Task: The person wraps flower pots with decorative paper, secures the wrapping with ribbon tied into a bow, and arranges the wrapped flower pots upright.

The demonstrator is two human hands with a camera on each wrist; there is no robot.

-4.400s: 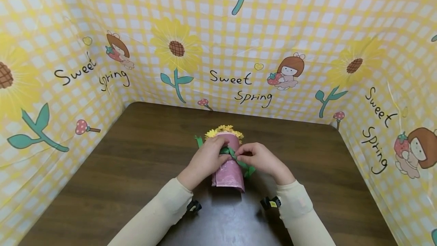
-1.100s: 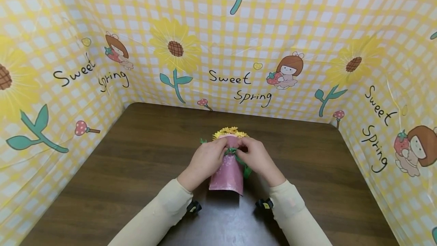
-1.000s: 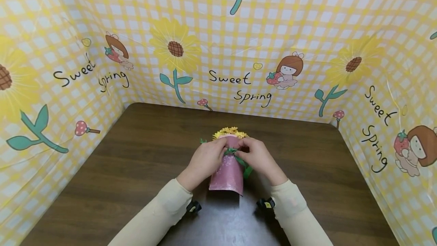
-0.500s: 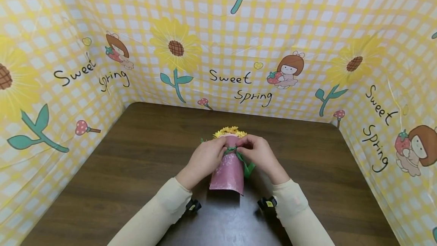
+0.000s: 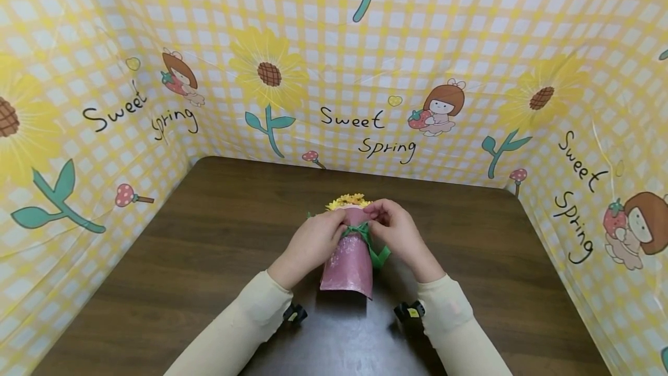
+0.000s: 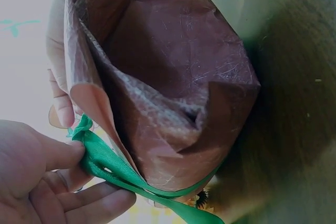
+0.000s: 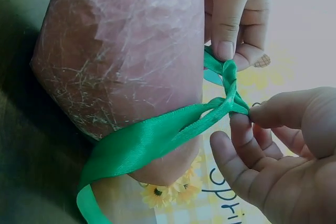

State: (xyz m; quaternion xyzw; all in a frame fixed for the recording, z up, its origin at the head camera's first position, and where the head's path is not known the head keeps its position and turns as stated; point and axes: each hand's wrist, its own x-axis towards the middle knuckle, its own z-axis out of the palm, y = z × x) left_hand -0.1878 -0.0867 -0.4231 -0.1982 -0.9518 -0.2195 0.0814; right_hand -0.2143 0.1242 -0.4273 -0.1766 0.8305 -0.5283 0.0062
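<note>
A bouquet in pink wrapping paper (image 5: 347,268) lies on the table, its yellow flowers (image 5: 351,199) toward the back. Green ribbon (image 7: 136,142) circles the wrapper and crosses in a small twisted knot (image 7: 229,95) on its upper side. My left hand (image 5: 308,242) lies along the bouquet's left side, thumb and finger pinching the ribbon beside the knot. From the right, my right hand (image 5: 400,239) pinches a short piece of ribbon close to the knot between thumb and fingertip. A loose ribbon tail (image 5: 381,257) hangs at the right. The wrapper's open bottom end (image 6: 168,61) faces the left wrist camera.
The dark wooden table (image 5: 219,231) stretches around the bouquet. A yellow checked cloth (image 5: 334,74) with printed flowers encloses the back and both sides. Black wrist cameras (image 5: 409,311) hang under both cream sleeves (image 5: 449,303).
Since the earliest frame the bouquet has shifted slightly right and the ribbon has gathered into a smaller knot. In the last second my right hand has moved slightly up and right; the left barely moved.
</note>
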